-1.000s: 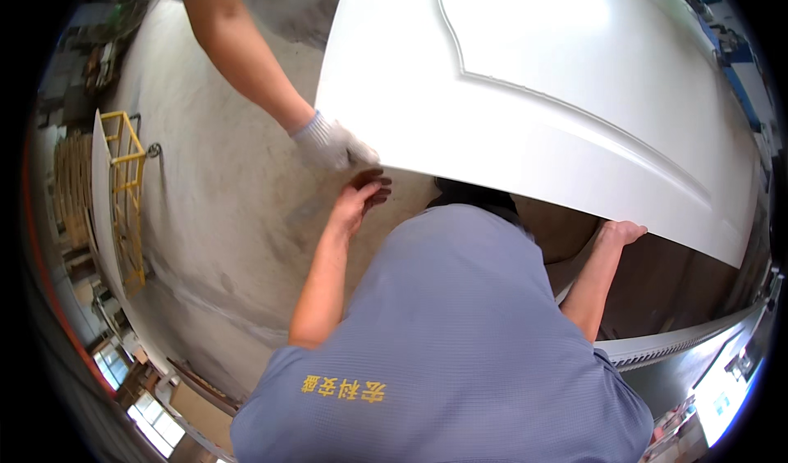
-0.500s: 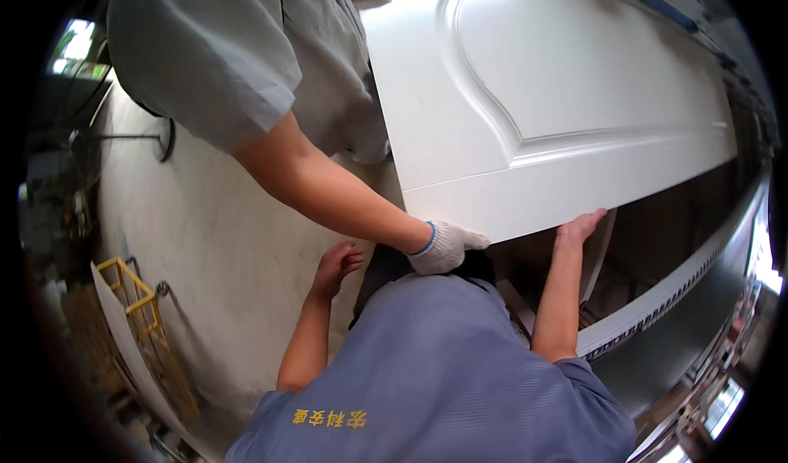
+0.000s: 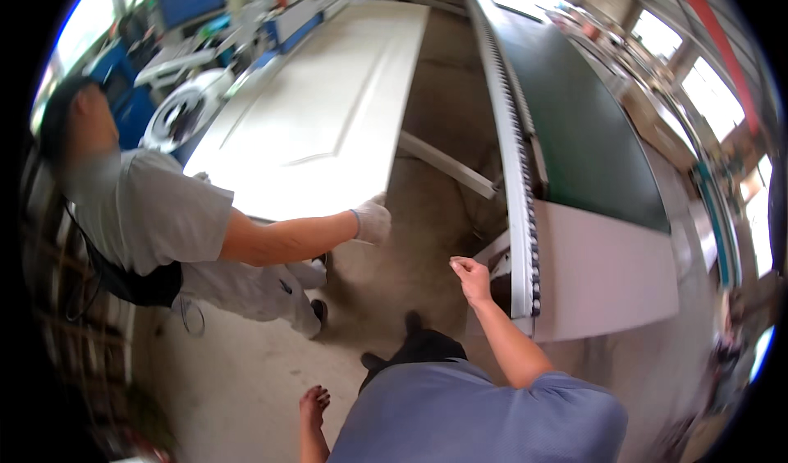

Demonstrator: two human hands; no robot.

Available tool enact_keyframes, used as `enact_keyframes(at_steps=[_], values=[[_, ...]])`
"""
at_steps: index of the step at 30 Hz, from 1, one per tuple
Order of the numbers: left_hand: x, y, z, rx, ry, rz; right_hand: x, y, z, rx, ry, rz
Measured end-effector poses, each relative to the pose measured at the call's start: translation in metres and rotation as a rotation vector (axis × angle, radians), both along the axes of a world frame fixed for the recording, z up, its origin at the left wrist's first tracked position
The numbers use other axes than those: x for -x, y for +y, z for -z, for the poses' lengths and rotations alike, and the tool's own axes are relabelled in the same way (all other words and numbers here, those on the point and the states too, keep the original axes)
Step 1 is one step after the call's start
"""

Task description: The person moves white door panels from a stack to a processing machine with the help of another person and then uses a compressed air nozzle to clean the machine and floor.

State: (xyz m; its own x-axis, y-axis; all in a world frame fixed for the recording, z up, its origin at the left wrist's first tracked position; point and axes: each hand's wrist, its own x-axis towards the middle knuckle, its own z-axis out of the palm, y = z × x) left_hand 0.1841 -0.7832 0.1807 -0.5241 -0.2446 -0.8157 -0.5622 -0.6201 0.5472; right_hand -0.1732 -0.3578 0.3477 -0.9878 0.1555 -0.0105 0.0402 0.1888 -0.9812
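My right hand [image 3: 472, 280] is held out in front of me, near the end of the roller rail. Its fingers are half bent, and nothing shows in them. My left hand [image 3: 314, 403] hangs low at my side, empty, with loosely curled fingers apart. Ahead to the left lies a white door panel [image 3: 312, 102] with moulded grooves, apart from both my hands. A co-worker's gloved hand [image 3: 372, 221] grips its near right corner.
The co-worker [image 3: 156, 208] stands at left by the panel. To my right runs a metal rail [image 3: 507, 151] with small rollers, beside a green conveyor belt [image 3: 574, 110] and a pale board [image 3: 603, 274]. A blue-framed machine [image 3: 291, 32] stands beyond the panel.
My right hand has let go of the door panel's edge. The panel and co-worker now appear farther off to the left, and my view has turned toward the conveyor.
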Motion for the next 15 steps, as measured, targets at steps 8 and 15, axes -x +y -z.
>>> enact_keyframes(at_steps=[8,15], values=[[-0.009,-0.018,0.009,0.2,-0.251,0.513,-0.21,0.142,-0.053,-0.221,0.003,0.452],[0.037,0.073,0.02,0.32,-0.224,0.864,-0.492,0.265,0.081,-0.229,-0.371,0.751]])
